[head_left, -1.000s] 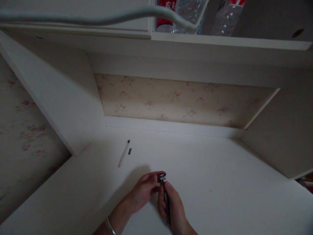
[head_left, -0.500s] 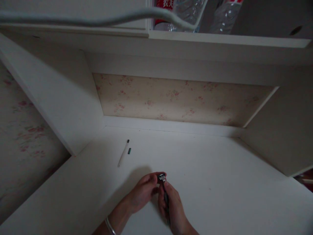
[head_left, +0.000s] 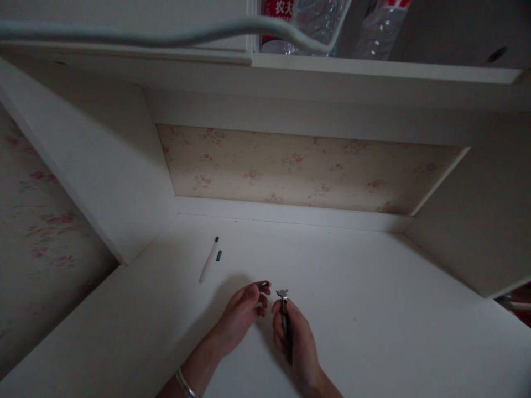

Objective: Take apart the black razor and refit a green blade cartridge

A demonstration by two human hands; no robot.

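Observation:
In my left hand (head_left: 243,309) a small black razor cartridge (head_left: 263,285) is pinched between thumb and fingers. My right hand (head_left: 296,340) is wrapped around a dark razor handle (head_left: 286,326), its bare metal head (head_left: 282,293) pointing away from me. A small gap separates the cartridge from the handle's head. Both hands are just above the white desk. Farther off to the left lie a slim white toothbrush (head_left: 208,262) with a dark head and, beside it, a small dark green piece (head_left: 219,256).
The white desk (head_left: 352,276) runs back to a floral wall panel (head_left: 290,166). White side panels (head_left: 120,182) rise left and right. Overhead, a shelf (head_left: 373,66) holds plastic bottles (head_left: 379,30), and a pale cable (head_left: 166,36) crosses in front.
The cartridge and the razor handle were together and are now apart. My left hand has drawn slightly left with the cartridge, my right hand slightly right with the handle.

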